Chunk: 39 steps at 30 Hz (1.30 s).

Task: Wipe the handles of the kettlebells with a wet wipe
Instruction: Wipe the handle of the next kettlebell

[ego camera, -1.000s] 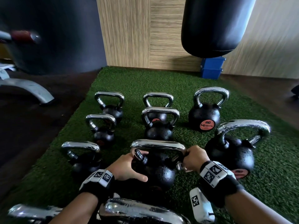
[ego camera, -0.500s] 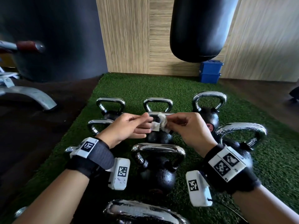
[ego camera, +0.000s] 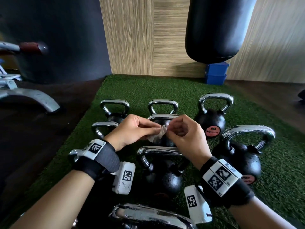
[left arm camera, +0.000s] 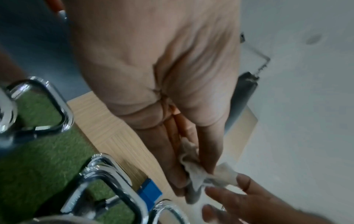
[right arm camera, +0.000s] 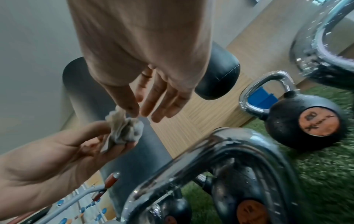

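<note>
Several black kettlebells with chrome handles stand in rows on green turf (ego camera: 165, 86). Both hands hover above them at mid-height. My left hand (ego camera: 148, 129) pinches a crumpled white wet wipe (ego camera: 159, 133) between thumb and fingers. My right hand (ego camera: 173, 128) pinches the wipe's other edge with its fingertips. The wipe (right arm camera: 124, 128) is bunched and greyish in the right wrist view, and it (left arm camera: 195, 171) shows between the left fingers in the left wrist view. Just below the hands is the centre kettlebell (ego camera: 162, 177), with its handle (ego camera: 158, 150) free of both hands.
A kettlebell marked 20 (ego camera: 212, 123) stands at the back right, a larger one (ego camera: 239, 156) at the right. A black punching bag (ego camera: 214, 30) hangs over a blue box (ego camera: 216, 73). A grey bench frame (ego camera: 29, 96) stands on the dark floor at left.
A second ago both hands were down at the centre kettlebell's handle. They have lifted off it and met above it, holding the wipe between them.
</note>
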Each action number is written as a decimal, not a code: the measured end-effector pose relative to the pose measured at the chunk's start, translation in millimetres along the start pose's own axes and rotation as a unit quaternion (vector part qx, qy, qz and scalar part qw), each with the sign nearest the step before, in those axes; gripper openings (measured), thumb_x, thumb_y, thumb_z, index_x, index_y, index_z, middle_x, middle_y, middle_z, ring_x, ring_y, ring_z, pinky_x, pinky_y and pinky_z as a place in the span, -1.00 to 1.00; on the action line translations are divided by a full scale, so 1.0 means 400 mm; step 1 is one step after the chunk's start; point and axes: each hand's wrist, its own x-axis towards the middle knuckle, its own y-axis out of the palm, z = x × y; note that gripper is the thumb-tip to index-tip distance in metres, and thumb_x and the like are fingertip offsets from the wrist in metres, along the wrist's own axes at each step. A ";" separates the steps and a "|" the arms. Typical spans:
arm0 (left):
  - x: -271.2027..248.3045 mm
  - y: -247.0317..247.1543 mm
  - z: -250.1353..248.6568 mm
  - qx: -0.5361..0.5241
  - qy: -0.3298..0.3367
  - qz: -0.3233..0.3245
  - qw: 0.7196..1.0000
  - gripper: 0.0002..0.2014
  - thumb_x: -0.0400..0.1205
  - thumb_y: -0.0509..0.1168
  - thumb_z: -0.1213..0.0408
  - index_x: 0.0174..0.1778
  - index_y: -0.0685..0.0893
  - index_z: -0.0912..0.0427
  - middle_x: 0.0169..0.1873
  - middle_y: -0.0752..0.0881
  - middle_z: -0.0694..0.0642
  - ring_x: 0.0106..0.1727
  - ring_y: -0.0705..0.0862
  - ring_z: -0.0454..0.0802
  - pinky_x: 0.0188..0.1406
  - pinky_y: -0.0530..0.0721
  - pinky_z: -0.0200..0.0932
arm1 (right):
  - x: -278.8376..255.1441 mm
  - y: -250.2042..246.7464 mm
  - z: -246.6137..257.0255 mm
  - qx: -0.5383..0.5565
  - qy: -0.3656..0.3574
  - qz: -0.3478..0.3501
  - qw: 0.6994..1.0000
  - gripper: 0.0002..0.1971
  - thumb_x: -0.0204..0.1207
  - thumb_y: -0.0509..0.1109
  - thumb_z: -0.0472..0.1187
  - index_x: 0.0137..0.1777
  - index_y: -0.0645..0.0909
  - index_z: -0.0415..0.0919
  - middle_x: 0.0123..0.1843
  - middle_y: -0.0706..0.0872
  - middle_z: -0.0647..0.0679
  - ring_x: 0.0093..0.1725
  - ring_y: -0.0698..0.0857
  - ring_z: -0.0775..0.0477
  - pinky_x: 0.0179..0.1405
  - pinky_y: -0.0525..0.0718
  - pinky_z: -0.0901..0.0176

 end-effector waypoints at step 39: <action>-0.155 -0.070 0.330 0.213 0.002 -0.107 0.971 -0.61 0.60 0.52 0.40 0.05 0.85 -0.32 -0.06 0.87 -0.32 -0.01 0.84 -0.30 0.01 0.77 -0.38 | -0.202 0.028 -0.336 -0.149 0.252 -0.002 0.956 -0.49 0.31 0.68 0.11 0.26 0.71 0.07 -0.15 0.74 0.18 -0.09 0.64 0.09 -0.12 0.49 0.23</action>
